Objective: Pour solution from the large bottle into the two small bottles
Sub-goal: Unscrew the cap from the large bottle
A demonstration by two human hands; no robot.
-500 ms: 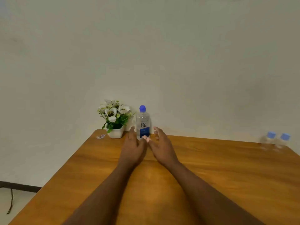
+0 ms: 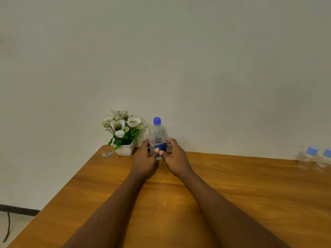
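The large bottle (image 2: 157, 135) is clear with a blue cap and a blue-and-white label, standing upright at the table's far edge. My left hand (image 2: 146, 158) wraps its lower left side and my right hand (image 2: 174, 156) wraps its lower right side, both thumbs on the front of the label. Two small clear bottles with blue caps stand at the far right: one (image 2: 309, 158) and the other (image 2: 326, 157), cut off by the frame edge. Both are capped and well away from my hands.
A white pot of white flowers (image 2: 123, 133) stands just left of the large bottle, close to my left hand. A small flat item (image 2: 107, 153) lies by the table's far left corner. The wooden table (image 2: 232, 194) ends at the wall behind.
Both hands have moved forward and closed around the lower part of the large bottle, which they were only nearing before. The bottle still stands on the table.
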